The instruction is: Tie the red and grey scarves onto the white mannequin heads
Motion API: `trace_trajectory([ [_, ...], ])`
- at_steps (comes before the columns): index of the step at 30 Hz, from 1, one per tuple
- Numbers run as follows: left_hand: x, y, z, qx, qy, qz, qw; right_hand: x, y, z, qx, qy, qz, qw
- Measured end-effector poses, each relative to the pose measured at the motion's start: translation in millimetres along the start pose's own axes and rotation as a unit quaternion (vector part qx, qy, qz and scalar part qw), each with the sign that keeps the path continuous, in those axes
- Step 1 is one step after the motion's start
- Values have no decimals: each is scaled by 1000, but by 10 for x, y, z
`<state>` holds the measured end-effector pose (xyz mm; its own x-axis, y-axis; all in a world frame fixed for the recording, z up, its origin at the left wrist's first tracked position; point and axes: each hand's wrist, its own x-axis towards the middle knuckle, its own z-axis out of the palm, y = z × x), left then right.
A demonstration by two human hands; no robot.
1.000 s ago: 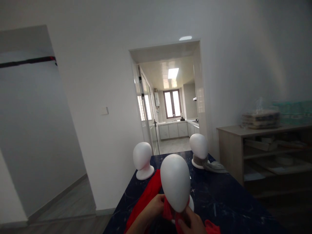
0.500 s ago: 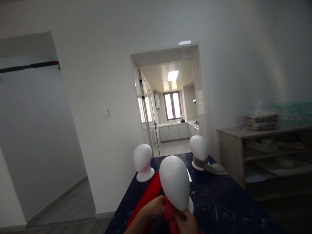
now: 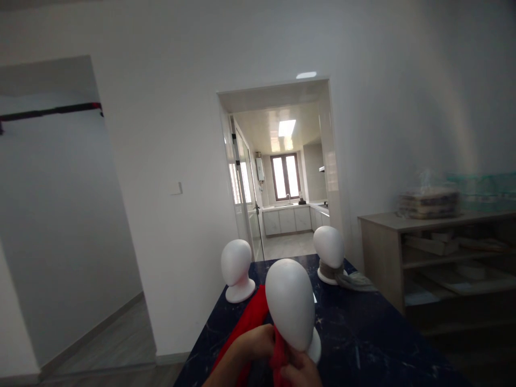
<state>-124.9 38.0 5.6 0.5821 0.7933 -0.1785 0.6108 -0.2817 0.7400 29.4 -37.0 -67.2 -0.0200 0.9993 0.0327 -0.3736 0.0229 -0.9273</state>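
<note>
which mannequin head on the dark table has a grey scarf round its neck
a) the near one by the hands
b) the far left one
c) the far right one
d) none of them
c: the far right head has the grey scarf wrapped at its neck and trailing onto the dark table, while the far left head is bare and the near head has the red scarf, held by the left hand and right hand.

Single head-worn view, looking forward more than down. Faces along the dark desk (image 3: pixel 363 333) toward a white wall and an open doorway (image 3: pixel 282 172) into a far kitchen. Nearest mannequin head (image 3: pixel 291 303) close, low centre; hands (image 3: pixel 278 357) cut by the bottom edge, probably only partly in frame. Shelf unit (image 3: pixel 439 258) on the right, slightly blurred.
</note>
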Motion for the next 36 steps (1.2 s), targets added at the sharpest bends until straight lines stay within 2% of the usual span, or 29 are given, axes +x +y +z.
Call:
trace_trajectory([
  [3, -16, 31, 22, 20, 22, -22, 999, 3, 30, 89, -18, 50, 1, 999],
  [6, -51, 71, 58, 16, 42, -51, 998, 103, 149, 87, -105, 92, 3, 990],
  [12, -67, 82, 106, -4, 69, -43, 997, 228, 246, 8, -312, 154, -60, 935],
  [17, -14, 54, 157, -54, 73, -19, 996, 252, 259, 18, -340, 140, -51, 929],
  [21, -11, 48, 201, -121, 77, -25, 989, 290, 330, -20, -334, 150, -78, 927],
  [23, -16, 35, 240, -207, 94, -36, 973, 301, 326, -71, -334, 142, -79, 928],
  [26, -24, 10, 330, -359, 99, -30, 928, 296, 239, -149, -319, 119, -59, 939],
  [29, -33, 12, 403, -441, 98, -32, 891, 277, 119, -206, -315, 108, -26, 942],
  [31, -34, 25, 399, -428, 95, -48, 897, 273, 63, -246, -334, 97, -3, 938],
  [36, 47, -30, 248, -333, 75, -52, 938, 290, -3, -368, -365, 77, 13, 928],
])
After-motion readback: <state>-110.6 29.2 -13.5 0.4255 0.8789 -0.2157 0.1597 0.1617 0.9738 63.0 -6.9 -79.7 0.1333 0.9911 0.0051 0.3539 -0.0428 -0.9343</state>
